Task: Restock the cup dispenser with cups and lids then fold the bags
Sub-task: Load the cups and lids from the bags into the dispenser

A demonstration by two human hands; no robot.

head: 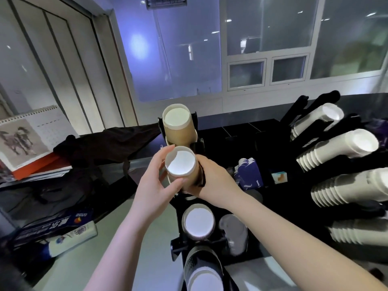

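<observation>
Both hands, left [154, 183] and right [212, 179], gripping tan cup stack [184, 171] at black dispenser [178, 244], white stacks [336, 152] right

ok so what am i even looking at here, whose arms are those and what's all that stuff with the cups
There is no machine here. One picture comes from a wide-angle camera worn on a person's head, looking forward and down, so the two bare arms are that person's own. Both hands hold a stack of brown paper cups, bottoms toward the camera: the left hand has its fingers curled around it, and the right hand grips its other side. The stack sits in line with a black upright cup dispenser, which holds more brown cup stacks above and below. To the right, a black rack holds tilted stacks of white paper cups. A desk calendar stands at the left.
</observation>
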